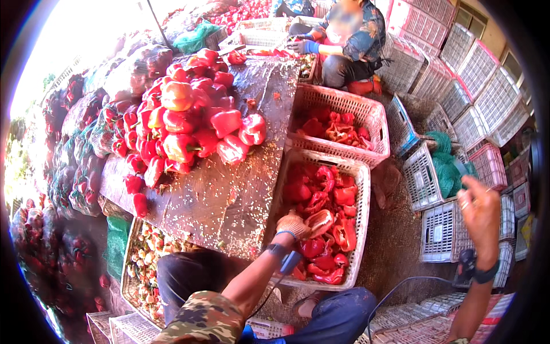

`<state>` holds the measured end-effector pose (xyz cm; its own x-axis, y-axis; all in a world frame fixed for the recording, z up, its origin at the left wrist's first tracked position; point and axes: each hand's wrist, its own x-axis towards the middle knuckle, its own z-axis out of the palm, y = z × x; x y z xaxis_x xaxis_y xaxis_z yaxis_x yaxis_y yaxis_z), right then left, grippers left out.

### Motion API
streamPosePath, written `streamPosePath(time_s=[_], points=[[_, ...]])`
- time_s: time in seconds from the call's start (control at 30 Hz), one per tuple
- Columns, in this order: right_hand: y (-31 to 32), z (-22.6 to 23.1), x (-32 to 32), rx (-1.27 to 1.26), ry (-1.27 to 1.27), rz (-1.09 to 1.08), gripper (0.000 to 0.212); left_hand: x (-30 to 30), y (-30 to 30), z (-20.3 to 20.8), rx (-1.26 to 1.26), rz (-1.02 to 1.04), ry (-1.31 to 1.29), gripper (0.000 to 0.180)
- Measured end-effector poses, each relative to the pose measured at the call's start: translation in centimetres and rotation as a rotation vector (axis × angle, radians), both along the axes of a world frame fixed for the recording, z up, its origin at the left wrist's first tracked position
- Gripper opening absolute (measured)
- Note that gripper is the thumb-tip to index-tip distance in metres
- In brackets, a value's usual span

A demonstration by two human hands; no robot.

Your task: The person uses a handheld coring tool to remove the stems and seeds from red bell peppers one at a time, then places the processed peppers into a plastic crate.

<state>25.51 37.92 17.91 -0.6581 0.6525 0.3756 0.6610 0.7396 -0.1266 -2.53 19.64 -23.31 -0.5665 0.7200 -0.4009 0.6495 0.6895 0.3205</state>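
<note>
My left hand (293, 225), in a pale work glove, reaches down into the near crate (362, 229) of cut red peppers. It is closed at the edge of a halved red pepper (319, 222) with its pale inside facing up; part of the grip is hidden. Off to the right, my right hand (480, 209) is raised with its fingers curled. A thin pale piece (460, 167) shows by its fingertips, too blurred to name. Whole red peppers (186, 114) are heaped on the seed-strewn board (229, 200) to the left of the crate.
A pink crate (378, 146) of cut peppers stands beyond. Pepper scraps (152, 269) fill a crate at lower left. Net sacks (80, 160) of peppers line the left. Green netting (444, 166) and stacked crates (481, 97) stand right. A co-worker (355, 46) sits at the far end.
</note>
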Motion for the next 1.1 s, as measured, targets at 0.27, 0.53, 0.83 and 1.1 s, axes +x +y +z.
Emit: streamPosePath(time_s=[0.27,0.53,0.83,1.1], points=[[-7.9,-0.5,2.8,-0.076,-0.348,-0.022,0.03,-14.5,-2.8,17.6,0.778,0.175,0.425,0.025],[-4.2,1.1,4.3,0.206,-0.547,-0.066,0.022,-33.8,-14.2,18.5,0.764,0.744,0.879,0.027],[-18.1,-4.6,-6.5,-0.579,-0.481,0.27,0.034,-34.2,-14.7,17.2,0.352,0.532,0.632,0.049],[-27.9,-16.6,-6.1,-1.453,0.212,0.021,0.044,-34.6,-14.1,17.8,0.223,-0.226,0.946,0.022]])
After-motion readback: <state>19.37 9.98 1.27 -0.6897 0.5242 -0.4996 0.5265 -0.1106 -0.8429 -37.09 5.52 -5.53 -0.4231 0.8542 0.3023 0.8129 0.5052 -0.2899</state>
